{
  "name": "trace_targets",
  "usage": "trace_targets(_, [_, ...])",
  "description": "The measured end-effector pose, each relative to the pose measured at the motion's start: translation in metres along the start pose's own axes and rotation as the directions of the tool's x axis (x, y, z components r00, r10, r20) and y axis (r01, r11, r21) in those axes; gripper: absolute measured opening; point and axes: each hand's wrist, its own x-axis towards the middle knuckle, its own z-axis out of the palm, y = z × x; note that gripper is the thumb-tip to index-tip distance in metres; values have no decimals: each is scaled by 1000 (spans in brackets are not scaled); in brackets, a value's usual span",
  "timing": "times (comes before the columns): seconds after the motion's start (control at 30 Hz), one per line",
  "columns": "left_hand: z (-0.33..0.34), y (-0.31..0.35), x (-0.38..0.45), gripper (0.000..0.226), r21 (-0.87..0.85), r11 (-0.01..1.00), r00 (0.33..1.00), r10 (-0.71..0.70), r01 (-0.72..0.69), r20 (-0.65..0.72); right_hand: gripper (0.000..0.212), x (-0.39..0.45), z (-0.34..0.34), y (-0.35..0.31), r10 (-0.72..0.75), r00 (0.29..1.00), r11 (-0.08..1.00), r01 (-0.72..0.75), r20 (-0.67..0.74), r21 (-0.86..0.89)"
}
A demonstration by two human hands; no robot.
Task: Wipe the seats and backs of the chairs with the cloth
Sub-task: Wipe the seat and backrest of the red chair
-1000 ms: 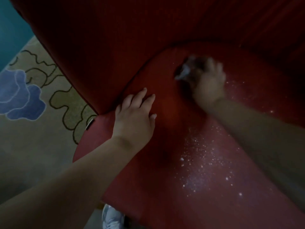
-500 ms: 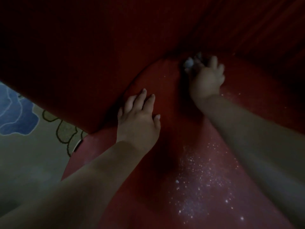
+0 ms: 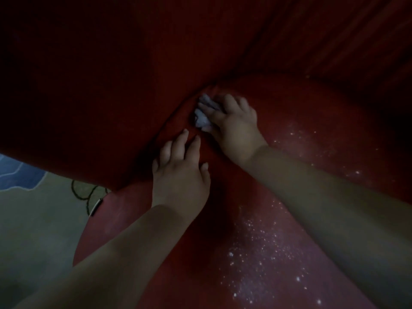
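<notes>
- The red chair back (image 3: 156, 63) fills the top of the dim view, its fabric falling in soft vertical folds and hanging down over the rear of the seat.
- The red seat (image 3: 312, 121) curves below it, rounded at the left edge, and it meets the back in a dark crease running from the lower left up towards the middle.
- A patterned carpet (image 3: 33, 219) shows at the lower left, pale with dark looping lines and a blue patch near the left edge.
- White specks (image 3: 263, 259) lie scattered over the seat, thick at the lower right and thinner in a band towards the right.
- The right hand (image 3: 234, 128) reaches in from the right, palm down, with its fingers curled over the cloth and pressing it onto the seat just beside the crease.
- The left hand (image 3: 180, 172) lies flat on the seat just beside the right one, fingers spread apart and pointing at the crease, and it holds nothing.
- The cloth (image 3: 204, 114) is a small bunched wad, pale bluish white, sitting at the back of the seat where it meets the chair back, mostly covered by the right hand's fingers.
- A small dark tab with a light edge (image 3: 98, 206) sticks out at the left rim of the seat.
</notes>
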Motion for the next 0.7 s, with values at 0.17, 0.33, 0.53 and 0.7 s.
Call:
trace_targets(0.17, [-1,10,9,59,-24,999,998,49,-48,32,45,-8,-33,96,508,855,852,-516,-101,-83])
trace_targets(0.33, [-1,30,29,58,-46,992,992,119,-116,47,45,-30,-23,61,338,932,940,-340,-128,4])
trace_targets(0.53, [1,43,41,56,-30,989,988,144,-143,61,43,-31,-46,144,664,717,746,-656,-213,119])
trace_targets(0.7, [3,50,36,56,-33,992,990,123,-121,66,43,-39,-31,114,643,727,763,-637,-243,113])
